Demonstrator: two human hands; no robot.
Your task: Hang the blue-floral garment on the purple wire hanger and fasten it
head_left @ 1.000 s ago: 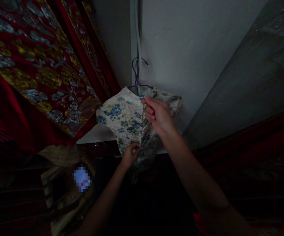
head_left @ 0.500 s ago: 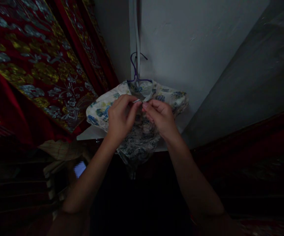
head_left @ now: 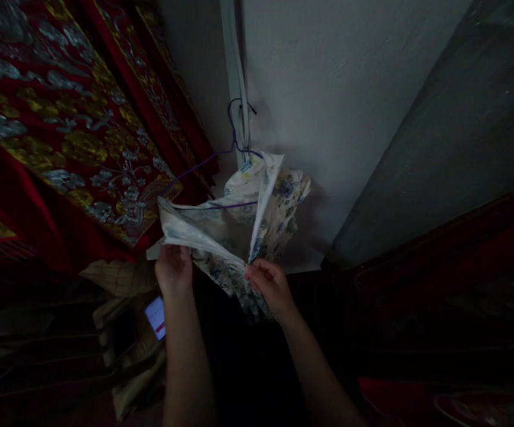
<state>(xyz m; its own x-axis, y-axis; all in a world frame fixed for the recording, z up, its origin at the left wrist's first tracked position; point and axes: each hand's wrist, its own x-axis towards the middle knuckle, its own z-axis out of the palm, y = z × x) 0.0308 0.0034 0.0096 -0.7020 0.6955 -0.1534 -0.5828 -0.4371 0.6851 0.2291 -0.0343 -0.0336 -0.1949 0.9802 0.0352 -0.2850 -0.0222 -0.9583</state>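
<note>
A small white garment with blue and yellow flowers hangs on a purple wire hanger hooked on a white strip on the wall. My left hand grips the garment's left lower edge and pulls it out sideways. My right hand is closed on the lower front edge, so the garment is spread open and its pale inside shows. The hanger's purple bar shows inside the opening.
A red cloth embroidered with gold and silver flowers hangs at the left. A grey slanted panel stands at the right against the white wall. Beige fabric and a small lit screen lie in the dark lower left.
Both hands have come down from the garment's neck to its lower edges. The garment, closed before, is now pulled open and swung to the left on the hanger.
</note>
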